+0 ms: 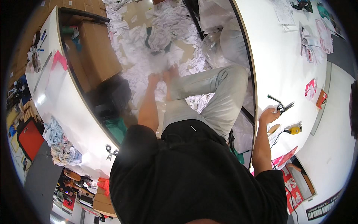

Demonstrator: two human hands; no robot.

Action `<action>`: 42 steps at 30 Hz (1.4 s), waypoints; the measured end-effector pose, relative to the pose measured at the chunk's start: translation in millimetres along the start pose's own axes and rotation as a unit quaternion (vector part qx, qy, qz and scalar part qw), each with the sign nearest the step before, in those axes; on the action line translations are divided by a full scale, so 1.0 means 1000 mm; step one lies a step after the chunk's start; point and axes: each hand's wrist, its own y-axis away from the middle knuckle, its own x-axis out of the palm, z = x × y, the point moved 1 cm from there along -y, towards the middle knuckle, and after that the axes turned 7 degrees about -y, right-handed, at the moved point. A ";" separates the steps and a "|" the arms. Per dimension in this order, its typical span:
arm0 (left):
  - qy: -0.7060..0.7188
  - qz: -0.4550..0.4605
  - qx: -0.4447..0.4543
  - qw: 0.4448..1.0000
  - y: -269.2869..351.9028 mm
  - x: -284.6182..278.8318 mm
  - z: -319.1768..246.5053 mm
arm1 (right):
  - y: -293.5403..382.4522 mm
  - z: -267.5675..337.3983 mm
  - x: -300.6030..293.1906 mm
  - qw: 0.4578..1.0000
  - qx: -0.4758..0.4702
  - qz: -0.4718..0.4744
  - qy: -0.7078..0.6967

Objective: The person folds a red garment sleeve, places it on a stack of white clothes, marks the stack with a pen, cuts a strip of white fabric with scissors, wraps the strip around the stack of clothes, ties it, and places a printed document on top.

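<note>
My right hand [270, 115] is on the white table at the right, at the black handles of a pair of scissors [285, 107] whose blades point away from it. A dark green, pen-like tool [274, 98] lies just beyond the hand. Nearer my forearm sits a yellow corded device [295, 130], with a brown curved piece [273, 128] beside its cord. My left hand [153, 78] hangs low over white fabric scraps [134, 67] on the floor, close to my bare feet; haze blurs it, and whether it holds anything cannot be made out.
At the left, a second white table [81, 117] bears scissors [111, 152], folded cloths [53, 131], a long metal ruler [42, 72] and pink fabric [59, 60]. A cardboard box [98, 53] stands beneath it. Filled plastic bags [218, 44] lie under the right table, which also holds folded cloth bundles [310, 42].
</note>
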 end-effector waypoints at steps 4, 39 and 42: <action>0.153 -0.085 -0.048 0.983 0.004 -0.033 0.000 | 0.001 0.001 0.000 1.000 0.027 0.012 0.008; -0.080 -0.079 0.099 0.989 -0.114 -0.021 0.019 | 0.001 -0.011 -0.004 1.000 -0.010 -0.004 -0.001; 0.036 -0.145 0.157 0.976 -0.121 -0.042 -0.014 | 0.010 -0.016 -0.009 1.000 -0.013 0.000 -0.010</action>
